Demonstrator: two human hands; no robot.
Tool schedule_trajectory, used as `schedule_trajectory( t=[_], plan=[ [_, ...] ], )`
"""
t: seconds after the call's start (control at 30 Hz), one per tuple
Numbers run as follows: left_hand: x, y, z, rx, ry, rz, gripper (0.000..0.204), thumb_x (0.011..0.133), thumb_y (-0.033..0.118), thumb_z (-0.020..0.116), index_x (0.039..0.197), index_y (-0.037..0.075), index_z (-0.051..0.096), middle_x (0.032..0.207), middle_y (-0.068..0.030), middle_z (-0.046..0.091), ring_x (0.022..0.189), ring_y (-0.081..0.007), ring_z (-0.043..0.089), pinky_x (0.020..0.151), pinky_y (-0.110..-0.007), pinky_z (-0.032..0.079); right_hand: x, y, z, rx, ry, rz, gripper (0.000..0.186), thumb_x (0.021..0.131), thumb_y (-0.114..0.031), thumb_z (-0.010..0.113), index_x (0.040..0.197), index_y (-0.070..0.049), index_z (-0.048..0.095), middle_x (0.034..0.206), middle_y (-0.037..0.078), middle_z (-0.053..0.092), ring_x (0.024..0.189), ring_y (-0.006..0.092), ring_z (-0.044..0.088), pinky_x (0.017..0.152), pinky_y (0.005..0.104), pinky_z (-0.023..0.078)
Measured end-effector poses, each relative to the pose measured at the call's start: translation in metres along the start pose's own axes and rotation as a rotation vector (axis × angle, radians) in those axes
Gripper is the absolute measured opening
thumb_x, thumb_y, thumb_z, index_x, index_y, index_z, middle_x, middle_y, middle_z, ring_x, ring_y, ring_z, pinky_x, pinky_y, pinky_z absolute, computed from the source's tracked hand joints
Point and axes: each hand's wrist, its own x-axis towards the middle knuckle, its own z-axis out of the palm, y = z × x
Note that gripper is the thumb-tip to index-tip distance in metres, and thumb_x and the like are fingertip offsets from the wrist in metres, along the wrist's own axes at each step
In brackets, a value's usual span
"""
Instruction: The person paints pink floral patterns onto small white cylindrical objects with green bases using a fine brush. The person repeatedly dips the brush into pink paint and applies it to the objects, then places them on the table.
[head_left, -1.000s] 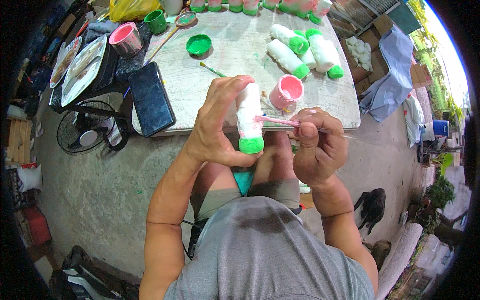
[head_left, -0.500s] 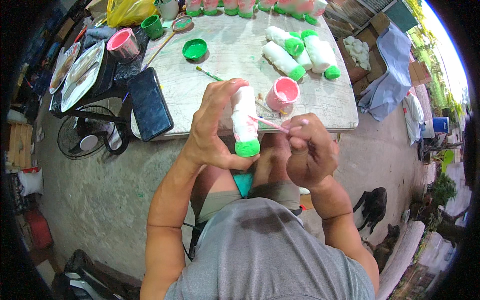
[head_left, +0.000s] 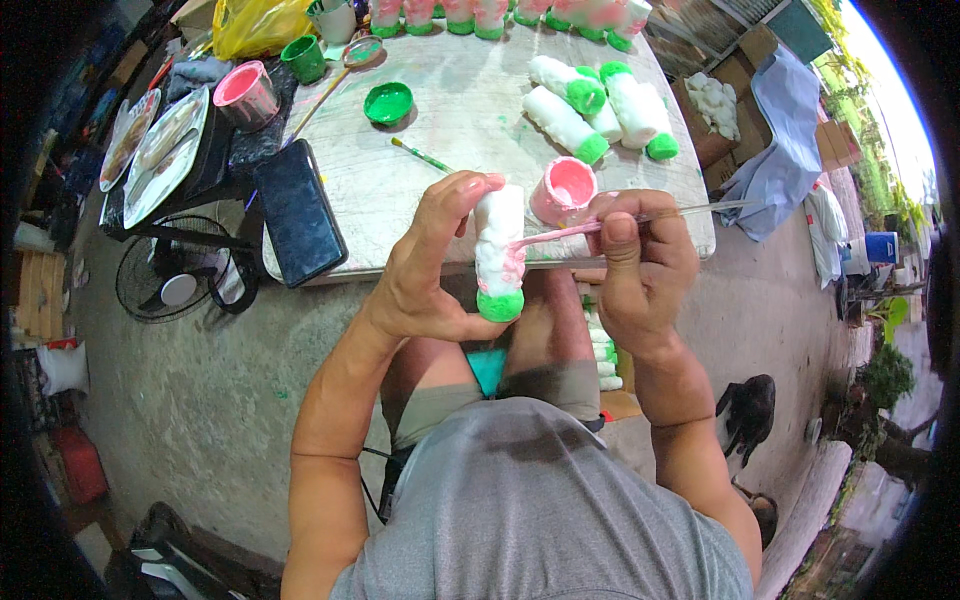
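Observation:
Between the thumb and fingers of my left hand [head_left: 425, 255] is a white, bumpy cylinder [head_left: 499, 230], held by its two ends. Its lower end is green, and pink paint marks its right side. My right hand [head_left: 645, 260] pinches a slim paintbrush [head_left: 570, 231] whose pink tip touches that side. Just beyond, on the table, stands a small pink paint cup [head_left: 564, 190]. Several more white cylinders with green ends [head_left: 565, 122] lie in a pile behind it.
On the worn white table [head_left: 460, 90] are a green paint lid [head_left: 388, 103], another paintbrush [head_left: 420, 154] and, at the left edge, a dark phone [head_left: 299, 211]. Pink-and-green pieces [head_left: 490, 18] line the far edge. A fan [head_left: 175, 275] stands left; a dark animal [head_left: 746, 415] is on the floor right.
My right hand has turned and shifted slightly right and up, so the brush lies more level and its handle shows. The held cylinder has moved slightly right and down. The animals at right have moved.

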Motion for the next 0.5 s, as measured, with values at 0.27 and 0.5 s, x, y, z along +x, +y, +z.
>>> schedule_trajectory(
  t=[0.27,0.5],
  plan=[
    [0.0009,0.0054,-0.0015,0.001,0.003,-0.054,0.112,0.056,0.019,0.093,0.153,0.005,0.040,0.143,-0.0205,0.059,0.130,-0.0383,0.057,0.097,-0.044,0.052,-0.0079,0.0029,0.0039,0.113,0.031,0.056,0.021,0.109,-0.021,0.059,0.107,0.000,0.055,0.092,0.010,0.064,0.077,0.0107,0.053,0.070,0.0251,0.045],
    [0.0019,0.0026,-0.0025,0.032,-0.015,-0.020,0.118,0.052,0.020,0.095,0.155,0.005,0.039,0.143,-0.0203,0.058,0.126,-0.0334,0.057,0.097,-0.041,0.048,-0.0090,-0.0042,0.0079,0.095,0.084,0.035,0.018,0.107,-0.016,0.061,0.104,0.002,0.061,0.089,0.006,0.067,0.076,0.0097,0.058,0.069,0.0249,0.048]
  ],
)
